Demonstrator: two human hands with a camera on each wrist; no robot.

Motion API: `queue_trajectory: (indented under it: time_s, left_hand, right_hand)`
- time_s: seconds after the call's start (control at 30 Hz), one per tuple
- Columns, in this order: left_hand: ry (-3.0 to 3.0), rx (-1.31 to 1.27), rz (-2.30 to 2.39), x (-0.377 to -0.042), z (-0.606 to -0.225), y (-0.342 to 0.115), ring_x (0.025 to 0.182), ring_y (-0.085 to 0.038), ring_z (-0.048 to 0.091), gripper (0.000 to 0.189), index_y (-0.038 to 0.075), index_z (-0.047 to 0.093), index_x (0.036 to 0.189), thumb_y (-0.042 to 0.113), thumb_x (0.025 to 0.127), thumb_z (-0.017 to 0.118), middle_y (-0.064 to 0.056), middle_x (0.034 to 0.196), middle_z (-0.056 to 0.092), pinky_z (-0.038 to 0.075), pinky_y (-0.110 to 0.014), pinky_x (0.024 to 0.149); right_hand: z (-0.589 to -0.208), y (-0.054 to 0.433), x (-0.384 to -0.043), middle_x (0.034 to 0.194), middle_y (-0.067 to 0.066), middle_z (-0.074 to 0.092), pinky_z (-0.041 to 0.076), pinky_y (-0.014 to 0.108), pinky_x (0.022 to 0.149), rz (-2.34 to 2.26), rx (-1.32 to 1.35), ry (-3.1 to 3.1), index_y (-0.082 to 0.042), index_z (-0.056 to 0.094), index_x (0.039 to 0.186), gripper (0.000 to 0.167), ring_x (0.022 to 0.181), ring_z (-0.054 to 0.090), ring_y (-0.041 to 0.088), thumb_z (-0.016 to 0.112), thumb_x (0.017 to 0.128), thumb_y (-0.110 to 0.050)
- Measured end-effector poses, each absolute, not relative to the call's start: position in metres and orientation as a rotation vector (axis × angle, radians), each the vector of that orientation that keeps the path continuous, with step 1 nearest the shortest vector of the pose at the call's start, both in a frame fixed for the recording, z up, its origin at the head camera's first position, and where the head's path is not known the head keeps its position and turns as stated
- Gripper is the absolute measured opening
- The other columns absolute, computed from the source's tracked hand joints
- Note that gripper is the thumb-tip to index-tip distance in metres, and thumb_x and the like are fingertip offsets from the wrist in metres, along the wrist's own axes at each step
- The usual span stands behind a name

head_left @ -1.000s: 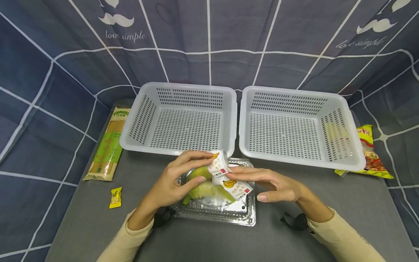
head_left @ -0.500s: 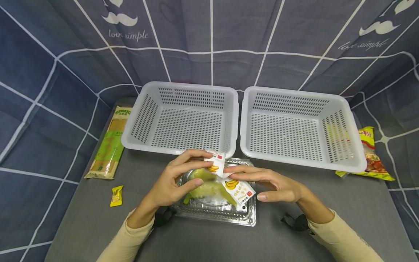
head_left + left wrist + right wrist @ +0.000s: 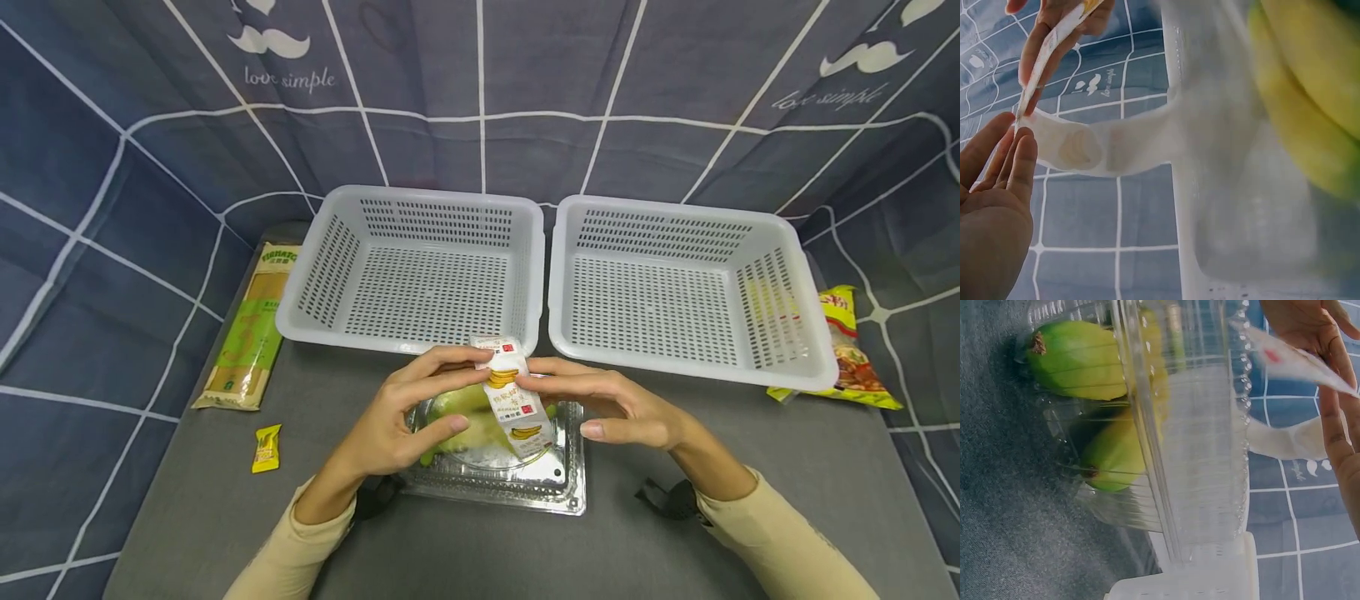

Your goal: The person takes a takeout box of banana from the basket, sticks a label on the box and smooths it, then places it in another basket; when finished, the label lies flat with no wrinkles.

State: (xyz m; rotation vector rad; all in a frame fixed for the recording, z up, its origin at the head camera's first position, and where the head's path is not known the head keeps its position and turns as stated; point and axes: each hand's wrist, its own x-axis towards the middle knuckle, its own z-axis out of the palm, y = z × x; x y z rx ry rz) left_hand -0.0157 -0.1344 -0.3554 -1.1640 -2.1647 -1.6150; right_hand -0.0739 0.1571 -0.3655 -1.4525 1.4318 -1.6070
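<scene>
A clear plastic clamshell box (image 3: 491, 498) stands on the table between my hands. Yellow-green bananas (image 3: 1079, 359) show through its walls. Over its lid runs a white paper label strip (image 3: 519, 404) printed with bananas. My left hand (image 3: 401, 408) reaches in from the left, fingertips at the strip's upper part and thumb apart from it. From the other side my right hand (image 3: 633, 408) touches the strip's right edge with nearly straight fingers, its thumb also apart. In the left wrist view, the strip (image 3: 1094, 147) arches away from the box toward the fingertips.
Two white perforated baskets (image 3: 408, 340) (image 3: 690, 371) stand side by side behind the box. A green pasta pack (image 3: 247, 342) lies left, with a small yellow wrapped piece (image 3: 266, 448) below it. A yellow bag (image 3: 847, 350) sits partly behind the right basket.
The strip, bent into two angled pieces before, now runs in one straighter line down over the box. My right hand has shifted slightly up and left; my left hand stays nearly still.
</scene>
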Motion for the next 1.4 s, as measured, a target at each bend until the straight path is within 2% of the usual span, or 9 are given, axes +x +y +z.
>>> queue_trajectory:
  time_s: [0.2,0.33,0.57,0.7,0.8,0.93,1.07,1.27,1.4]
  left_hand:
    - [-2.172,-1.2,-1.59,-0.017,-0.355,-0.134,0.131,-0.029,0.049,0.042,-0.003,0.058,0.132,0.02,0.098,0.06,-0.02,0.141,0.05,0.042,-0.037,0.109]
    - [-2.201,-1.21,-1.575,-0.017,-0.355,-0.134,0.127,-0.027,0.05,0.04,-0.001,0.059,0.133,0.018,0.098,0.06,-0.016,0.134,0.054,0.044,-0.035,0.106]
    - [-2.277,-1.167,-1.567,-0.014,-0.356,-0.136,0.122,-0.024,0.048,0.04,0.003,0.061,0.132,0.013,0.094,0.065,-0.012,0.129,0.056,0.042,-0.035,0.101]
    - [-2.267,-1.177,-1.633,-0.013,-0.356,-0.138,0.123,-0.024,0.047,0.04,0.004,0.06,0.133,0.013,0.094,0.064,-0.011,0.131,0.056,0.04,-0.036,0.103]
    - [-2.259,-1.203,-1.706,-0.012,-0.358,-0.138,0.126,-0.025,0.046,0.041,0.003,0.058,0.135,0.009,0.094,0.063,-0.013,0.132,0.054,0.039,-0.037,0.107]
    - [-2.278,-1.228,-1.763,-0.011,-0.36,-0.138,0.128,-0.024,0.044,0.04,0.004,0.058,0.135,0.012,0.096,0.061,-0.013,0.133,0.054,0.036,-0.037,0.109]
    - [-2.298,-1.252,-1.769,-0.012,-0.361,-0.138,0.128,-0.024,0.045,0.04,0.005,0.058,0.136,0.017,0.097,0.06,-0.011,0.134,0.054,0.034,-0.039,0.109]
    - [-2.248,-1.29,-1.798,-0.011,-0.361,-0.14,0.124,-0.023,0.046,0.039,0.005,0.059,0.135,0.017,0.098,0.059,-0.012,0.134,0.055,0.034,-0.038,0.106]
    - [-2.08,-1.332,-2.006,-0.011,-0.357,-0.145,0.129,-0.027,0.043,0.04,0.0,0.055,0.136,0.017,0.101,0.052,-0.016,0.136,0.051,0.039,-0.036,0.108]
  right_hand:
    - [-0.366,0.157,-0.074,0.162,0.006,0.026,0.024,0.036,0.119,-1.584,-1.487,1.494,0.0,0.035,0.15,0.06,0.15,0.02,0.02,0.045,0.091,-0.006]
    - [-0.365,0.157,-0.074,0.161,0.008,0.027,0.017,0.034,0.121,-1.567,-1.522,1.515,0.001,0.035,0.15,0.06,0.15,0.02,0.021,0.045,0.091,-0.007]
    - [-0.366,0.156,-0.073,0.163,0.015,0.018,0.03,0.042,0.117,-1.589,-1.5,1.472,0.002,0.032,0.15,0.061,0.15,0.02,0.025,0.046,0.091,-0.005]
    - [-0.364,0.155,-0.07,0.163,0.024,0.005,0.024,0.045,0.118,-1.586,-1.478,1.493,0.003,0.032,0.15,0.06,0.152,0.008,0.033,0.046,0.094,-0.012]
    - [-0.364,0.156,-0.069,0.163,0.023,0.003,0.023,0.043,0.119,-1.603,-1.454,1.465,0.003,0.03,0.151,0.06,0.152,0.006,0.032,0.046,0.095,-0.012]
    - [-0.366,0.157,-0.069,0.163,0.017,0.014,0.031,0.04,0.117,-1.639,-1.435,1.373,0.006,0.025,0.151,0.063,0.151,0.018,0.026,0.044,0.092,-0.001]
    - [-0.369,0.158,-0.07,0.162,0.009,0.024,0.032,0.038,0.116,-1.626,-1.428,1.395,0.006,0.026,0.151,0.064,0.149,0.024,0.021,0.044,0.09,0.002]
    - [-0.371,0.157,-0.073,0.162,0.008,0.024,0.034,0.038,0.115,-1.642,-1.403,1.359,0.01,0.024,0.15,0.064,0.148,0.026,0.02,0.042,0.089,0.004]
    - [-0.371,0.156,-0.077,0.162,0.011,0.023,0.038,0.037,0.112,-1.686,-1.406,1.272,0.013,0.021,0.149,0.063,0.141,0.038,0.02,0.04,0.09,0.006]
